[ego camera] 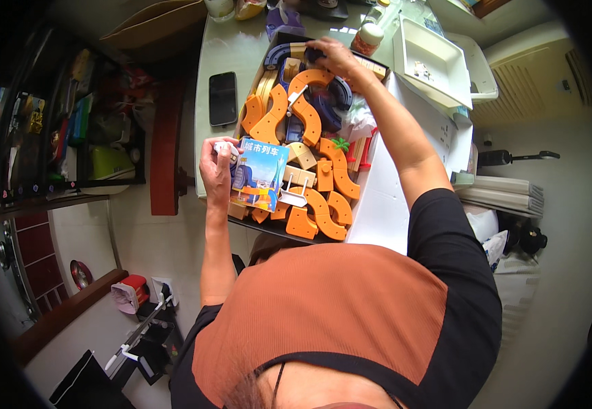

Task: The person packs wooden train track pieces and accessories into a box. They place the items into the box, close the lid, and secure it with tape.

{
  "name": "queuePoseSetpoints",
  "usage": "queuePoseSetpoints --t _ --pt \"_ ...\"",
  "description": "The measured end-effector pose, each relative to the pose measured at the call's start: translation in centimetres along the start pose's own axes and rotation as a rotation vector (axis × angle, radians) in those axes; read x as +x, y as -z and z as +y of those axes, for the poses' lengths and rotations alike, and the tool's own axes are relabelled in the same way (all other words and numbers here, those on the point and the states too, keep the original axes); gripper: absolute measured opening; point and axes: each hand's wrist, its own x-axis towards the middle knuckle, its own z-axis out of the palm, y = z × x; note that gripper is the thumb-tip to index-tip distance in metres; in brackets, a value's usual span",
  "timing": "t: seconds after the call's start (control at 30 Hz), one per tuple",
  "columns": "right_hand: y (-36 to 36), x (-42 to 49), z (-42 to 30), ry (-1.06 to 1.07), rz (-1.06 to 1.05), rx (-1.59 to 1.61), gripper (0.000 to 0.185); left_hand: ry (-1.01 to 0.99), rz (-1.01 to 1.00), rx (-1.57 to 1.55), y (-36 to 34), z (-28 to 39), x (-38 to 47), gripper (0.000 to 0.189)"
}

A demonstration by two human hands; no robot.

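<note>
A toy box point(275, 231) full of train-track pieces lies before me. My left hand point(215, 171) is at its left edge, pinching a small white piece point(226, 149) beside a picture booklet point(260, 174), which lies on the toys. Reaching to the box's far end, my right hand point(338, 57) has its fingers on a dark piece point(315, 54), partly hidden by them. Orange curved tracks point(306, 120) fill much of the box. Among them are a dark blue curved track point(278, 55), tan blocks point(300, 175), a small green palm top point(340, 144) and a white gate-like part point(294, 197).
A black phone point(222, 98) lies on the table left of the box. To the right are a white cardboard flap point(382, 179) and a white tray point(431, 61) with small bits inside. A lidded jar point(367, 39) stands beyond the box's far right corner.
</note>
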Motion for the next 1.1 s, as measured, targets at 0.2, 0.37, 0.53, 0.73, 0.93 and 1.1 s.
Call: queuePoseSetpoints --t 0.2,0.37,0.53,0.73,0.93,1.1 --pt "3.8 -3.2 2.6 -0.076 0.375 0.073 0.047 0.057 0.063 -0.085 1.0 1.4 0.5 0.026" --pt "5.9 -12.4 -0.6 -0.076 0.531 0.174 0.045 0.121 -0.152 -0.118 -1.3 1.9 2.1 0.025" --pt "6.8 -21.0 -4.1 -0.437 0.615 0.439 0.051 -0.041 -0.628 0.229 -9.9 -0.1 3.8 0.028" --pt "5.8 -28.1 -7.7 -0.697 0.818 0.711 0.047 -0.009 -0.891 0.384 -20.3 -3.2 3.8 0.031" --pt "5.7 -31.7 -9.4 -0.728 0.839 0.672 0.047 -0.436 -0.908 0.639 -23.4 -5.8 4.0 0.032" --pt "4.7 -32.9 -10.1 -0.749 0.858 0.643 0.047 -0.513 -0.909 0.751 -23.3 -6.3 3.5 0.034"
